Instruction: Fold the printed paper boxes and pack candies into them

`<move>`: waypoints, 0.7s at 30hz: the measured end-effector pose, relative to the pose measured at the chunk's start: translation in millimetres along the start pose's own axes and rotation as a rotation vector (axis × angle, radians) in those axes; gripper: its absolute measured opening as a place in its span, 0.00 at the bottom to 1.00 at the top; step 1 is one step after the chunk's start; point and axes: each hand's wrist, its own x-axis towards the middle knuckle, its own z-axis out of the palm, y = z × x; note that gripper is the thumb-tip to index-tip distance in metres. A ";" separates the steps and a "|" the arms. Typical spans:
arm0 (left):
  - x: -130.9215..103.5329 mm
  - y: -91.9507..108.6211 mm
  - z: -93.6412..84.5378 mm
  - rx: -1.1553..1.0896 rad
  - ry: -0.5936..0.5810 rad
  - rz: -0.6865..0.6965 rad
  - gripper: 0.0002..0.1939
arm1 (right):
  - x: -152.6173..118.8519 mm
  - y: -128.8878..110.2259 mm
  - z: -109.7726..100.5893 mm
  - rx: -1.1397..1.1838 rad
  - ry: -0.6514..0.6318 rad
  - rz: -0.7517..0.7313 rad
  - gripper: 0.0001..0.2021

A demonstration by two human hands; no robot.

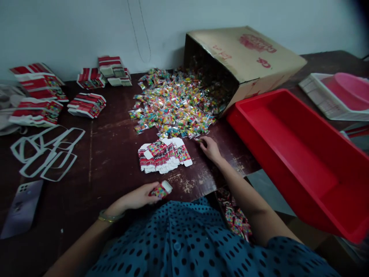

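Observation:
My left hand (140, 196) is closed around a small printed candy box (160, 190), whose white flap stands open toward the right. At the near right edge of the candy heap, my right hand (210, 148) pinches a small candy packet (198, 140), partly hidden by the fingers. The heap of clear candy packets (173, 102), filled with colourful sweets, spreads across the table in front of both hands. Between my hands and the heap lies a row of flattened candy boxes (161, 157), red and white, with a few resting on top.
A cardboard carton (245, 54) lies on its side, spilling packets. To the right are a red tub (288, 154) and a white basket (331, 96). Bundled flat boxes (86, 104), white paper bands (49, 154) and a phone (21, 207) lie left. Filled boxes (236, 219) sit below the table edge.

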 end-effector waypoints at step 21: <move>53.0 25.9 33.7 -0.658 0.316 0.110 0.30 | -76.9 -92.4 54.3 0.834 -0.325 0.239 0.12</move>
